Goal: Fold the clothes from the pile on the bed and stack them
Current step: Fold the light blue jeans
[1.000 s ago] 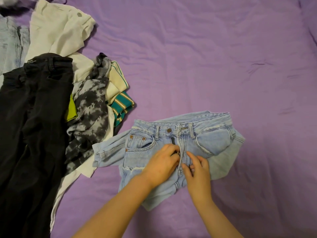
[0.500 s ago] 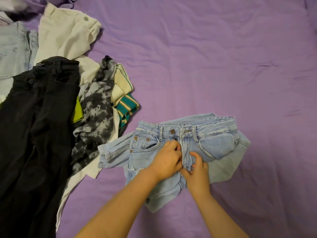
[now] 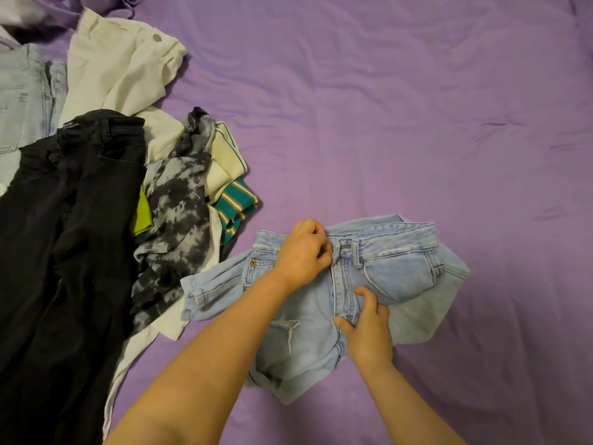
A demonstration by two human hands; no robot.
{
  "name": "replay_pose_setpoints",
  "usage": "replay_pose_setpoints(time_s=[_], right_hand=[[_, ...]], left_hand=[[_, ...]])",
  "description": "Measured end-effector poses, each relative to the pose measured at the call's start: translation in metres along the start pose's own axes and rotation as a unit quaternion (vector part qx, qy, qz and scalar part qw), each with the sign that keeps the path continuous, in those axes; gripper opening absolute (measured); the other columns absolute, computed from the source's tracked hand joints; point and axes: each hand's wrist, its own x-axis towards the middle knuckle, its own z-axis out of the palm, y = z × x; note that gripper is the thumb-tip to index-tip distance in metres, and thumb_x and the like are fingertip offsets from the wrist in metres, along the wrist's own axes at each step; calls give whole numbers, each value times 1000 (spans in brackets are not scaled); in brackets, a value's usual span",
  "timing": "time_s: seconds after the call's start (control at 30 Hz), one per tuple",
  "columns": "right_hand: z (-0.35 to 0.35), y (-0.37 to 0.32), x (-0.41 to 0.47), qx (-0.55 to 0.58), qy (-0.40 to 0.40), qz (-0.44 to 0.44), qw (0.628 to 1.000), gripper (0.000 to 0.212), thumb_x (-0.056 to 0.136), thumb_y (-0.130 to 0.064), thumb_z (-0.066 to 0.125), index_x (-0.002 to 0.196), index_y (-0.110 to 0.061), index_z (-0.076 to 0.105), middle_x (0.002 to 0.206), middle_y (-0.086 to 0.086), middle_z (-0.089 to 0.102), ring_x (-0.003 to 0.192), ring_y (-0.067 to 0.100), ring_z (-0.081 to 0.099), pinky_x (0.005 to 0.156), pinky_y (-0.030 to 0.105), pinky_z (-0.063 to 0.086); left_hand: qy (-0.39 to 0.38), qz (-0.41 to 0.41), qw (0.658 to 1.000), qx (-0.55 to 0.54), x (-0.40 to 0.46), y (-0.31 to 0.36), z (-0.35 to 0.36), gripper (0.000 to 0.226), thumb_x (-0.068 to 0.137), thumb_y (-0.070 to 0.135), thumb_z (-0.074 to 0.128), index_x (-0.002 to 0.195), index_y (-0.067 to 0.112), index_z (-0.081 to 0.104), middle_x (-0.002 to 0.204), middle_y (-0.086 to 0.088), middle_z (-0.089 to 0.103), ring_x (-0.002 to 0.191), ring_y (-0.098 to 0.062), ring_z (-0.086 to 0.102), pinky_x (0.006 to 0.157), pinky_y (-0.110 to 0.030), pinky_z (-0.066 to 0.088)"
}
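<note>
Light blue denim shorts (image 3: 401,277) lie front-up on the purple bed sheet (image 3: 385,107), low in the middle of the head view. My left hand (image 3: 305,252) is at the waistband by the button, its fingers curled and pinching the top of the fly. My right hand (image 3: 365,326) grips the fabric lower down at the bottom of the fly, near the crotch. The button itself is hidden under my left hand. The pile of clothes (image 3: 96,187) lies to the left.
In the pile are black jeans (image 3: 64,252), a cream garment (image 3: 118,65), a grey tie-dye top (image 3: 179,203), a teal striped piece (image 3: 237,200) and pale jeans (image 3: 25,101) at the far left. Bare sheet stretches to the right and beyond the shorts.
My left hand has slid up the fly from its middle to the waistband. My right hand stayed low on the fly, holding the fabric. The shorts have not shifted on the bed.
</note>
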Motion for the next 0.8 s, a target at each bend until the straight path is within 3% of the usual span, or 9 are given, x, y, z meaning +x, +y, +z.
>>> replay_pose_setpoints(time_s=[0.17, 0.27, 0.43, 0.5, 0.57, 0.63, 0.7, 0.8], right_hand=[[-3, -1, 0, -45, -7, 7, 999, 60, 80, -24, 76, 128, -28, 39, 130, 9, 41, 106, 26, 56, 82, 39, 50], [-8, -3, -2, -67, -26, 12, 997, 60, 81, -28, 74, 129, -29, 37, 130, 9, 41, 108, 27, 54, 83, 42, 51], [-27, -21, 2, -141, -69, -5, 988, 49, 88, -29, 65, 129, -24, 39, 128, 10, 45, 111, 27, 52, 81, 34, 46], [-39, -33, 7, -160, -66, -56, 983, 40, 91, -26, 59, 128, -19, 46, 126, 9, 48, 109, 26, 55, 85, 36, 47], [-50, -48, 13, -150, -50, -143, 977, 37, 93, -19, 56, 129, -15, 50, 125, 7, 50, 107, 25, 56, 89, 40, 47], [-59, -64, 23, -164, 3, -245, 956, 35, 92, -11, 55, 127, -12, 55, 125, 8, 53, 109, 28, 54, 92, 40, 45], [-64, -78, 39, -212, 44, -321, 922, 39, 90, -8, 56, 130, -12, 55, 134, 7, 52, 126, 31, 45, 103, 42, 35], [-64, -89, 64, -324, -25, -333, 885, 58, 95, -15, 50, 149, -21, 28, 154, 0, 32, 146, 21, 16, 117, 41, 10]], left_hand=[[-48, -31, 998, 25, 4, -2, -5, 17, 90, 24, 61, 105, 16, 62, 117, -4, 54, 111, -24, 45, 87, -28, 32], [-86, -57, 993, 53, 6, -10, -19, 41, 88, 34, 65, 125, 23, 53, 127, -1, 52, 116, -23, 44, 92, -34, 33], [-103, -59, 988, 101, 2, -12, -26, 53, 88, 40, 64, 135, 23, 48, 128, -4, 51, 118, -25, 45, 96, -36, 36], [-103, -77, 987, 93, 0, -8, -26, 55, 88, 42, 63, 136, 22, 46, 128, -4, 55, 119, -25, 50, 97, -37, 36], [-107, -93, 986, 83, -2, -6, -27, 51, 87, 44, 63, 131, 19, 52, 122, -4, 62, 114, -27, 55, 95, -37, 39], [-108, -103, 987, 66, -4, -4, -28, 40, 88, 44, 63, 113, 13, 60, 107, -8, 66, 102, -29, 59, 83, -35, 41], [-115, -110, 987, 28, -8, -1, -30, 32, 89, 41, 63, 95, 10, 59, 89, -9, 63, 88, -30, 59, 70, -33, 37], [-104, -114, 987, -45, -16, 2, -33, 30, 88, 35, 65, 74, 16, 47, 69, -2, 49, 69, -24, 50, 59, -33, 32]])
